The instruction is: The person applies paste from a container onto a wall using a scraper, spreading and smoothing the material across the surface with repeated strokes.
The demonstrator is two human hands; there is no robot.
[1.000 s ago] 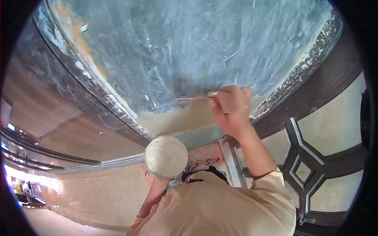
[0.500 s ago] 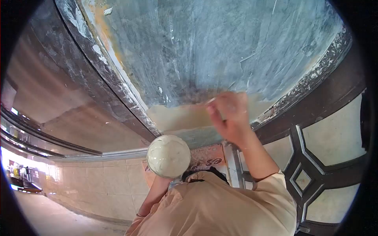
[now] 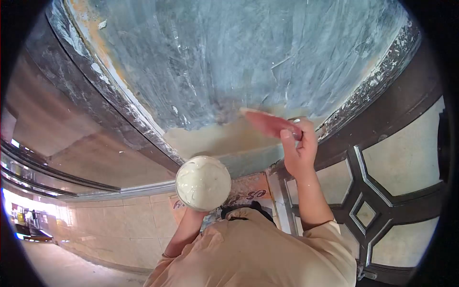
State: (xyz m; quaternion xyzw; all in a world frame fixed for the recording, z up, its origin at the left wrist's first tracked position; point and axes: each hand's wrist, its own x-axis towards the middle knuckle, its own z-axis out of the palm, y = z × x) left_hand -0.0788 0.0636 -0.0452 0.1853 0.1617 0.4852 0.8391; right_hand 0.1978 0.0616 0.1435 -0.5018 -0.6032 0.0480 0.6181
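Observation:
My right hand grips a red flat spreader by its right end, thumb on the near side. The spreader's long edge points left and lies by the lower part of a blue-grey wall panel, above a beige strip. A round container of creamy white paste rests on my left hand, whose fingers are mostly hidden beneath it. White smears and scratches mark the panel.
A dark door with pale panes and a diamond pattern stands at the right. Brown glossy panelling runs along the left, above beige tiles. A printed sheet lies below the panel.
My right hand has moved slightly right and down and turned, so the red spreader now shows clearly. The container stays in my left hand. The view has shifted a little.

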